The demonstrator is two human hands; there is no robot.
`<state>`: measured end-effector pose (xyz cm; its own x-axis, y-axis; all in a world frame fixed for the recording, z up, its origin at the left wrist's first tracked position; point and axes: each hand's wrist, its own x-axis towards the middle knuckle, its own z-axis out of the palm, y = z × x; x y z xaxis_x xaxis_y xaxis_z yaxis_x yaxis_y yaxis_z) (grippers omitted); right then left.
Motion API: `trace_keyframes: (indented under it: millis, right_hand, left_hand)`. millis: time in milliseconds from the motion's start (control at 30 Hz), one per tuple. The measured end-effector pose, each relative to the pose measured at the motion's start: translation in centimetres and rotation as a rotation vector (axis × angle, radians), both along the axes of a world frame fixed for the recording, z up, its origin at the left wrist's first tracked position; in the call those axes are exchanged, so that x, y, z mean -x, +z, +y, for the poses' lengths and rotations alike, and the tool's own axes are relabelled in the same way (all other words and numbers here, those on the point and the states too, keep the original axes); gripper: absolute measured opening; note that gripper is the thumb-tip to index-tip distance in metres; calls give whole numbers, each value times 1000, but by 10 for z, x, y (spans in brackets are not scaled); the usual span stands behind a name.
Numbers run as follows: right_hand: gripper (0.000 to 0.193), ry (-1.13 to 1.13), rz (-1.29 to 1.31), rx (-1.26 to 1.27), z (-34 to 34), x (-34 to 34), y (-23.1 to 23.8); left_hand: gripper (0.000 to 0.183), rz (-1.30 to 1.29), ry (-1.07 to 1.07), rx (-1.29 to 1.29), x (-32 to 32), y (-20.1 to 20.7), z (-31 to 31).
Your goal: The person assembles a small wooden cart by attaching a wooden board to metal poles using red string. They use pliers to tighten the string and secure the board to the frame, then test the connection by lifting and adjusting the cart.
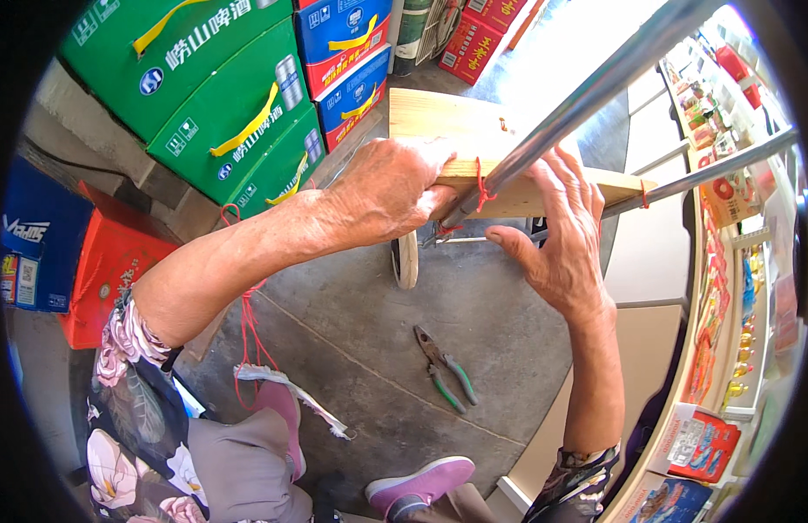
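Note:
A pale wooden board (434,118) lies across two metal tubes, bound to them with red string (481,185). My left hand (378,187) grips the board's near left edge, thumb below and fingers over the top. The thicker metal tube (587,96) slants up to the right between my hands. On its right side my right hand (565,244) rests against the board with fingers stretched and thumb held apart. Below the board's left end shows a small wheel (406,263). Pliers (444,366) with green handles lie on the floor beneath my hands.
Stacked green cartons (221,131) and blue cartons (347,65) stand on the left, beside a red box (116,266). Loose red string (247,327) and a pale strip (299,392) lie near my shoe. Shelves of packaged goods (709,444) line the right.

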<state>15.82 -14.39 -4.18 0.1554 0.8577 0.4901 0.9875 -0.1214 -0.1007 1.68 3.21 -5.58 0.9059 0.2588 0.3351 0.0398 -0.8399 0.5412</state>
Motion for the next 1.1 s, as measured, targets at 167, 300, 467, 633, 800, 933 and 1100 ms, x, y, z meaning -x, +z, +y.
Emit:
trace_keyframes:
  millis: [167, 300, 467, 633, 800, 933, 1100]
  right_hand:
    - [69, 31, -114, 175, 12, -5, 24]
    - [65, 72, -62, 199, 22, -12, 23]
    - [68, 134, 19, 211, 31, -18, 15]
    - [58, 160, 168, 123, 32, -17, 11]
    - [65, 87, 178, 167, 32, -16, 14]
    - [61, 76, 254, 209, 33, -13, 20]
    - [51, -13, 406, 236, 37, -5, 24]
  left_hand:
    - [22, -36, 15, 16, -6, -2, 1]
    - [21, -89, 16, 10, -7, -8, -1]
    - [24, -142, 15, 2, -7, -10, -1]
    - [23, -130, 26, -14, -7, -9, -1]
    - [21, -146, 38, -69, -10, -11, -3]
    - [19, -106, 69, -57, -10, -11, -4]
    - [17, -122, 43, -57, -6, -5, -5]
